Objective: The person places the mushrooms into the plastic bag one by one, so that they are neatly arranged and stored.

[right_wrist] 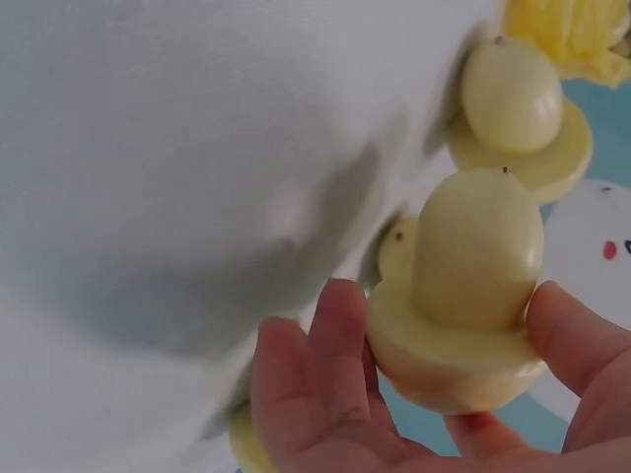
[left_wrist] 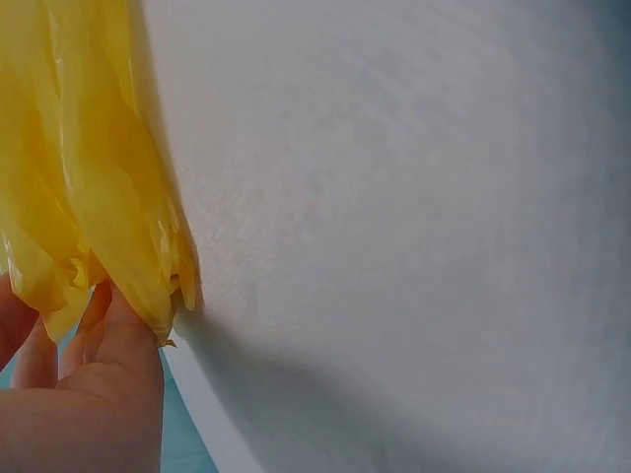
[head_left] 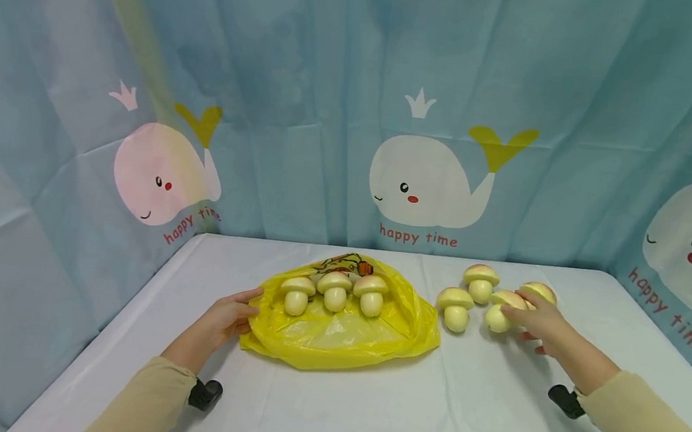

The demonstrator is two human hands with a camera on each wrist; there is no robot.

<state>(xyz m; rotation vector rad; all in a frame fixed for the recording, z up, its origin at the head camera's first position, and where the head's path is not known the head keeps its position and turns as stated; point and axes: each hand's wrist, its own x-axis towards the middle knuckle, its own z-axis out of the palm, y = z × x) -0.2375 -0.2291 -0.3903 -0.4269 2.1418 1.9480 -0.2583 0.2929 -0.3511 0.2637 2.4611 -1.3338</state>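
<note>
A yellow plastic bag lies with its mouth spread, and three toy mushrooms with pale stems and faintly reddish caps sit in a row in it. At the bag's left edge my left hand pinches the crumpled plastic; in the left wrist view the folds partly cover the fingertips. To the right, my right hand grips a mushroom by its cap, thumb on one side and fingers on the other. Beside it are a left mushroom, a back mushroom and a right mushroom, partly hidden by the hand.
A white cloth covers the table. Behind and at both sides hangs a blue curtain printed with whales. A black strap piece sits at the left wrist, another black piece at the right.
</note>
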